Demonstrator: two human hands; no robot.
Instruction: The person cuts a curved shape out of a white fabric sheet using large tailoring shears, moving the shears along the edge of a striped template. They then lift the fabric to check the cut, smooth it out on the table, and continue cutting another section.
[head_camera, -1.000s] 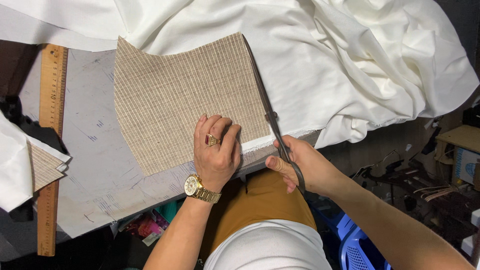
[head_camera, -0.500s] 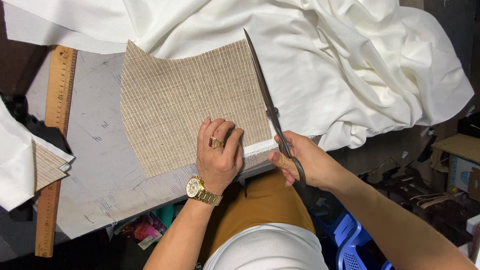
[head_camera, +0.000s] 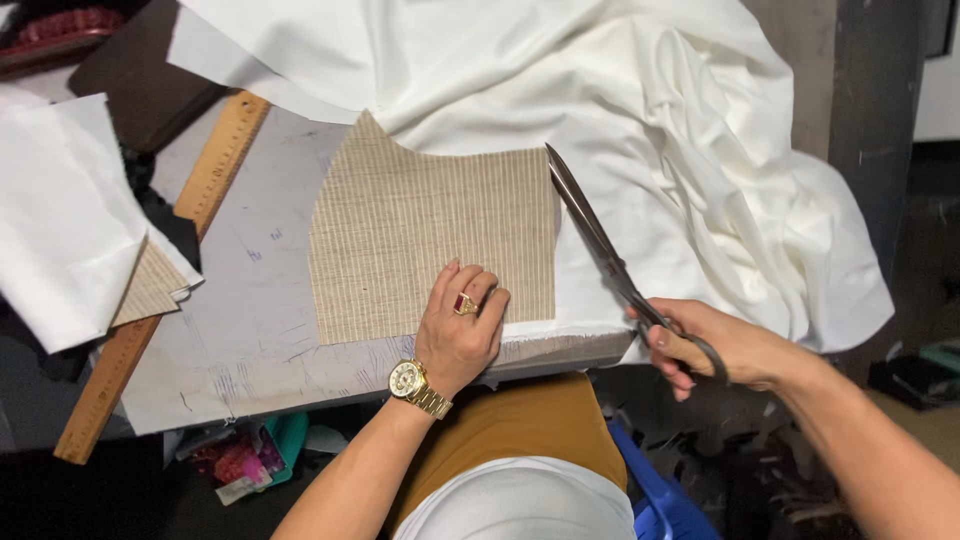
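My left hand (head_camera: 460, 325), with a ring and a gold watch, lies flat on the lower right part of a tan woven fabric piece (head_camera: 420, 235) that sits on white cloth (head_camera: 640, 140) on the table. My right hand (head_camera: 715, 345) grips the handles of long metal scissors (head_camera: 600, 235). The blades are closed and run along the right edge of the tan piece, tips pointing away from me.
A wooden ruler (head_camera: 165, 270) lies diagonally on the grey marked table (head_camera: 240, 330). Folded white cloth over another tan piece (head_camera: 70, 220) sits at the left. A blue stool (head_camera: 650, 500) and clutter lie on the floor below the table edge.
The scissors have pulled back toward me and to the right, blades now shut beside the tan piece. The view shifted, so everything sits further right. My left hand stays pressed on the fabric.
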